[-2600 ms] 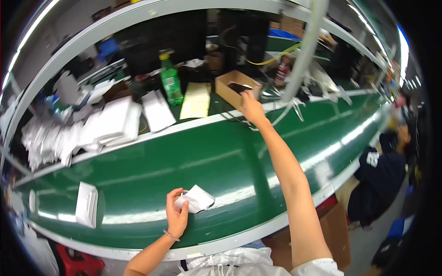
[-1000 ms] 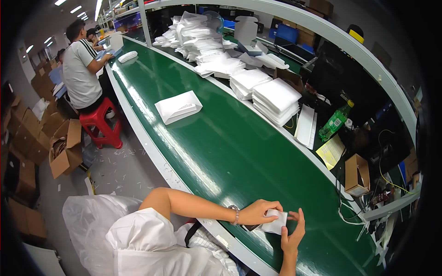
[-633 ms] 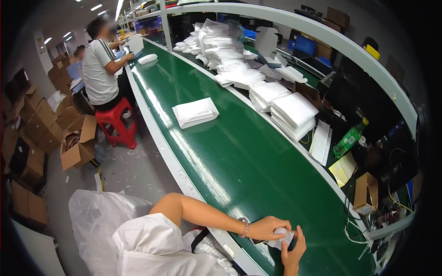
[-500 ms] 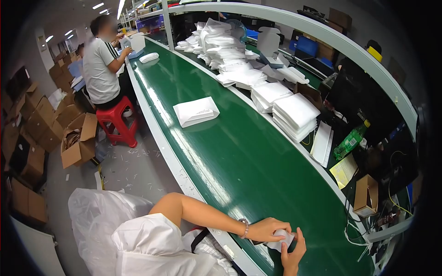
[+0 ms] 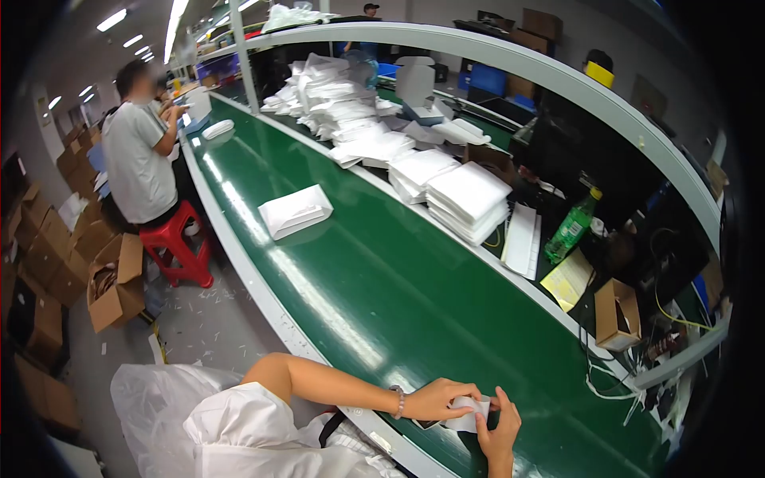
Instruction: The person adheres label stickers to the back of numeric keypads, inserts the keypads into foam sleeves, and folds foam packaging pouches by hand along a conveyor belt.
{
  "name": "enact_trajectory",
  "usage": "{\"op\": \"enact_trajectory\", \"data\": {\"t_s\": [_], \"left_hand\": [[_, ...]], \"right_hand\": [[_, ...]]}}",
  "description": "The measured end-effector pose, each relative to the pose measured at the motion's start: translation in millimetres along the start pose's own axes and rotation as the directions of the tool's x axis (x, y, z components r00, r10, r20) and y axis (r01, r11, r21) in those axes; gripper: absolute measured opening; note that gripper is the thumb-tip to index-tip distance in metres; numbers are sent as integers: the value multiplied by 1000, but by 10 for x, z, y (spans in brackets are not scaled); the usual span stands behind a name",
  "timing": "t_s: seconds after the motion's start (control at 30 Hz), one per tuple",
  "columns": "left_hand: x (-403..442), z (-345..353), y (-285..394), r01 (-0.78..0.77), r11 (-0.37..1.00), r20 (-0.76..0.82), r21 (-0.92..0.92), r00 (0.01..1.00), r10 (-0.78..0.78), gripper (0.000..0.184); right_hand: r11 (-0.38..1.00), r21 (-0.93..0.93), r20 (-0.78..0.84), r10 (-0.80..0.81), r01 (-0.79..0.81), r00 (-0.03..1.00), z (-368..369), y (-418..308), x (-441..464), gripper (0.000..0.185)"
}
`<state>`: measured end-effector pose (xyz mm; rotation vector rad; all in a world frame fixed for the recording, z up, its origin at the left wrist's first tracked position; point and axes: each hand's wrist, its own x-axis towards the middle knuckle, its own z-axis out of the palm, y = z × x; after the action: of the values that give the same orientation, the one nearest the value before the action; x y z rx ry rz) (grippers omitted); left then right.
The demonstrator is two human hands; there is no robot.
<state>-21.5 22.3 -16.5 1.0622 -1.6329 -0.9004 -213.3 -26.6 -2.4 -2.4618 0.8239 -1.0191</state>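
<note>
My left hand (image 5: 443,401) reaches over the green belt (image 5: 382,295), a beaded bracelet at its wrist. Its fingers are closed on a small white piece of paper (image 5: 470,416). From the right side my right hand (image 5: 500,429) holds the same piece, thumb at its edge and forefinger raised behind. A dark flat object (image 5: 428,424) shows partly under my left hand; its kind is hidden. Farther up the belt lies a white paper packet (image 5: 295,211), apart from both hands.
Stacked white envelopes (image 5: 468,195) and a loose heap of them (image 5: 335,103) line the far side. A green bottle (image 5: 574,227) and a small open carton (image 5: 617,315) stand at right. A co-worker (image 5: 143,159) sits on a red stool (image 5: 179,247) at left, near cardboard boxes (image 5: 117,279).
My view has tilted up and turned right, so the belt and its surroundings sit farther left. Both hands stay at the small white paper, with only slight finger movement.
</note>
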Motion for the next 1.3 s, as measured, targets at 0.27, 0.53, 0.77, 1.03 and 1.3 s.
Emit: {"op": "enact_trajectory", "data": {"t_s": [0.27, 0.53, 0.77, 1.03, 1.3], "left_hand": [[42, -69, 74, 0, 999, -17, 32, 1000, 1, 25], [1, -75, 163, 55, 992, -20, 116, 998, -53, 22], [62, -76, 121, 105, 987, -23, 120, 994, -103, 21], [49, -112, 111, 81, 988, -42, 134, 996, -76, 20], [28, -100, -7, 37, 986, -75, 162, 997, -25, 23]], "right_hand": [[998, -30, 46, -48, 49, 998, -113, -65, 130, 52], [1000, 28, -37, -9, 10, 999, -200, -60, 110, 43], [1000, -19, -45, 3, -3, 999, -175, 76, 10, 30], [981, 195, -261, 31, 21, 965, -504, -225, 285, 24], [714, -59, -980, -175, 697, 96, -1459, -1702, 368, 28]]}}
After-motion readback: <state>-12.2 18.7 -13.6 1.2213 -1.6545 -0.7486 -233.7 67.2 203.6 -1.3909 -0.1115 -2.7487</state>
